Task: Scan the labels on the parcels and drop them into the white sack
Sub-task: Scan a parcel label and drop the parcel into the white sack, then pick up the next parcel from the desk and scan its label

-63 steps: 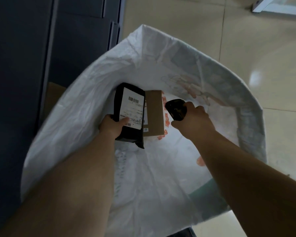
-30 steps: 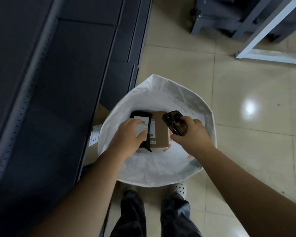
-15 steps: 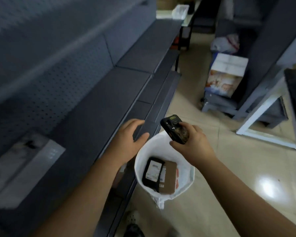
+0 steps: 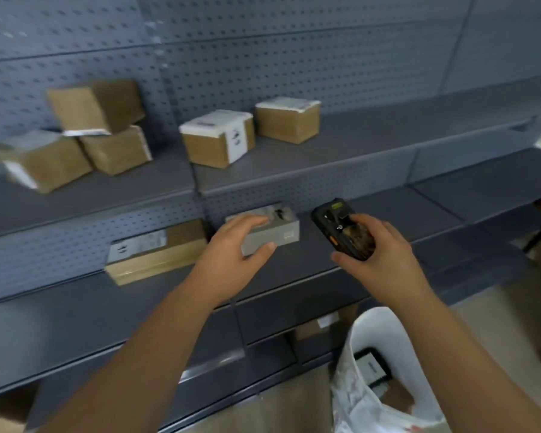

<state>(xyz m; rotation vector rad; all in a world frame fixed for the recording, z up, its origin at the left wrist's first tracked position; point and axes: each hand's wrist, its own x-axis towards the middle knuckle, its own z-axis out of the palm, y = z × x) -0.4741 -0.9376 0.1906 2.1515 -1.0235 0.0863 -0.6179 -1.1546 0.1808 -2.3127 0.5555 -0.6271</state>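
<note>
a parcel stockroom: grey pegboard shelving point(image 4: 325, 157) holding labelled cardboard boxes point(image 4: 217, 137)

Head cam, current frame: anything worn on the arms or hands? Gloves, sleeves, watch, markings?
Nothing worn that shows. The left hand and right hand are bare, with no gloves, and no rings can be made out. Both forearms are bare up to the frame edge: no sleeves, watch, wristband or markings in view. The frame is slightly motion-blurred, so fine detail could be missed.
</note>
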